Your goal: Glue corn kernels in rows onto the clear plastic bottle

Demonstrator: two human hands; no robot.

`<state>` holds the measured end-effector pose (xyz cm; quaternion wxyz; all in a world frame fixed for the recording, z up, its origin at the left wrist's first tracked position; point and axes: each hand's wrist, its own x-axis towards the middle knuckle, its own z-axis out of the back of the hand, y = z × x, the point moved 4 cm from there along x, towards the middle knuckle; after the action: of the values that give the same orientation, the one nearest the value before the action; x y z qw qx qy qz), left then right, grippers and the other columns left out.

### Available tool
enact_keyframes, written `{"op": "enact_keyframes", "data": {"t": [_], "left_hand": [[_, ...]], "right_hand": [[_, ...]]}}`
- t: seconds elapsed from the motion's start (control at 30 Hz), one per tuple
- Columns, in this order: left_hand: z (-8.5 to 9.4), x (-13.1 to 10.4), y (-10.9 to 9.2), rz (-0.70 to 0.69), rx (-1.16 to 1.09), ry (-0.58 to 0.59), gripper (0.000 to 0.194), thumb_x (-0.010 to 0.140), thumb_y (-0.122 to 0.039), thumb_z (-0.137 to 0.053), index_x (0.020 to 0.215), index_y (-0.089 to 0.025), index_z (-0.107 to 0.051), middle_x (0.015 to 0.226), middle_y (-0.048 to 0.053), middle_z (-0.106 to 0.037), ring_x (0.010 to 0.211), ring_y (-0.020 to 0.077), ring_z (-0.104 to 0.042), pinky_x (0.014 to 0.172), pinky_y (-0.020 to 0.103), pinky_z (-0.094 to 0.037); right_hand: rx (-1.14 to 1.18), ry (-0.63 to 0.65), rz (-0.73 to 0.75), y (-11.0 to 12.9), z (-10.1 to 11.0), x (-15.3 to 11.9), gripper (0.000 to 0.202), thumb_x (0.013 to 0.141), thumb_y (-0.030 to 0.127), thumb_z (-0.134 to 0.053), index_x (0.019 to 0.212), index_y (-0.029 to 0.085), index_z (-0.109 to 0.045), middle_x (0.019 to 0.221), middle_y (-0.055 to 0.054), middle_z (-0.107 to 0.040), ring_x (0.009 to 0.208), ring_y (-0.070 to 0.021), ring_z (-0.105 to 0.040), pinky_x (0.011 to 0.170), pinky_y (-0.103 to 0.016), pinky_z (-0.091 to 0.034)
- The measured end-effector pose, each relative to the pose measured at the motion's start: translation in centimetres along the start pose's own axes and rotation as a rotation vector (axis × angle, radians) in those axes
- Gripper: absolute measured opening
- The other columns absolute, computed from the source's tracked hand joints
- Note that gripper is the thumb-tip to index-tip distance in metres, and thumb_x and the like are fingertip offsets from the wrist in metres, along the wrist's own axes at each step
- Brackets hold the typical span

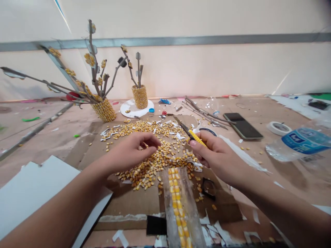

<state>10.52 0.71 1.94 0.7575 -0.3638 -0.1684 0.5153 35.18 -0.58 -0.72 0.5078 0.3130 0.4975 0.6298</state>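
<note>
My right hand point(218, 156) grips a yellow box cutter point(198, 138) between thumb and fingers; its blade points up and to the left. Over the loose pile of corn kernels point(147, 174) hovers my left hand point(131, 151), fingers loosely curled and the thumb a little apart, with nothing visible in it. Below and between both hands lies a clear strip point(169, 206) with kernels point(179, 213) set in two rows along it. Cardboard point(129, 206) lies under the pile and strip, and white paper scraps are mixed among the kernels.
Two kernel-covered pots point(104, 110) point(140, 97) holding twigs stand at the back left. To the right are a phone point(243, 125), a tape roll point(279, 128) and a plastic bottle point(300, 143). White board point(38, 193) lies at left, dry sticks point(204, 112) behind.
</note>
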Motion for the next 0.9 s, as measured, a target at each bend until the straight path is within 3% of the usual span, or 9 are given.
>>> {"op": "enact_keyframes", "data": {"t": [0.1, 0.33, 0.53, 0.9], "left_hand": [[-0.1, 0.8, 1.4, 0.079, 0.103, -0.131, 0.022, 0.097, -0.033, -0.060, 0.103, -0.018, -0.076, 0.091, 0.005, -0.078, 0.077, 0.0210, -0.068, 0.071, 0.034, -0.053], [-1.8, 2.0, 2.0, -0.097, 0.315, -0.186, 0.020, 0.098, -0.024, -0.056, 0.102, -0.018, -0.075, 0.104, 0.010, -0.079, 0.096, 0.0255, -0.070, 0.091, 0.041, -0.055], [-0.8, 1.8, 1.8, -0.085, 0.234, -0.150, 0.018, 0.096, -0.025, -0.058, 0.098, -0.019, -0.075, 0.100, 0.007, -0.077, 0.095, 0.0238, -0.069, 0.090, 0.039, -0.056], [-2.3, 2.0, 1.9, -0.264, 0.532, -0.070, 0.021, 0.102, -0.020, -0.059, 0.109, -0.021, -0.078, 0.104, 0.010, -0.068, 0.098, 0.0258, -0.063, 0.087, 0.039, -0.048]], "right_hand": [[-0.115, -0.009, 0.019, -0.5, 0.1, 0.4, 0.036, 0.104, 0.057, -0.048, 0.090, 0.024, -0.053, 0.074, 0.004, -0.051, 0.062, -0.0148, -0.047, 0.060, -0.030, -0.036], [-0.421, 0.009, 0.021, -0.4, -0.3, 0.1, 0.027, 0.109, 0.045, -0.038, 0.096, 0.025, -0.051, 0.080, -0.001, -0.062, 0.073, -0.0210, -0.057, 0.067, -0.033, -0.037], [-0.562, 0.042, 0.032, -0.5, -1.0, 0.2, 0.026, 0.108, 0.037, -0.037, 0.087, 0.025, -0.047, 0.088, -0.005, -0.065, 0.082, -0.0240, -0.059, 0.070, -0.035, -0.036], [-0.550, 0.095, -0.012, -1.1, -1.6, 0.5, 0.024, 0.109, 0.035, -0.037, 0.100, 0.024, -0.056, 0.097, -0.008, -0.071, 0.090, -0.0268, -0.064, 0.077, -0.037, -0.040]]}}
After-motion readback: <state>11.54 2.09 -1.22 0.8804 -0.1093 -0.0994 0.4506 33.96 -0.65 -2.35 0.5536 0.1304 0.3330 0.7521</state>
